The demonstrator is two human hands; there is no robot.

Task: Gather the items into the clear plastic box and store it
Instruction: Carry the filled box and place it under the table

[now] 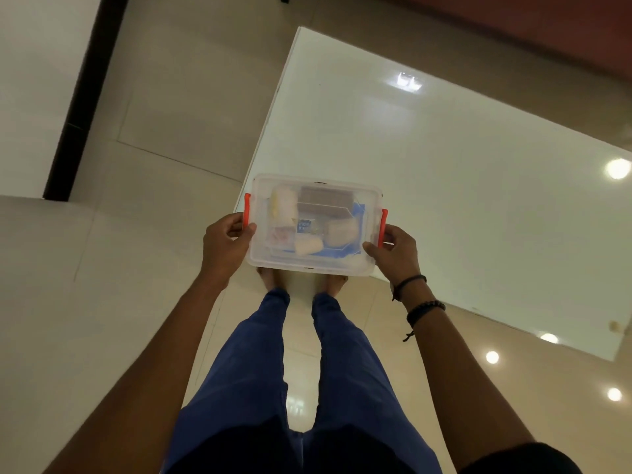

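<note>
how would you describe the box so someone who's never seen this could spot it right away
Start at the big glossy white table and go to its near corner, above the person's feet. There the left hand and right hand hold the clear plastic box, lid on. Its orange side latches mark it out.

White glossy table (444,172) fills right half, set at an angle, near-left corner toward the centre of view – bare surface with ceiling-light glare near its far edge and right edge. Small pale speck (614,325) near the table's near-right corner, too small to tell. Cream tiled floor (154,114) – shiny, grout lines visible, round light reflections lower right. Black vertical strip (85,97) upper left beside a white panel (30,80). Reddish-brown band (513,15) along top right. Blue trousers (246,364) and bare feet (270,278) on the floor at the table's near-left corner
</note>
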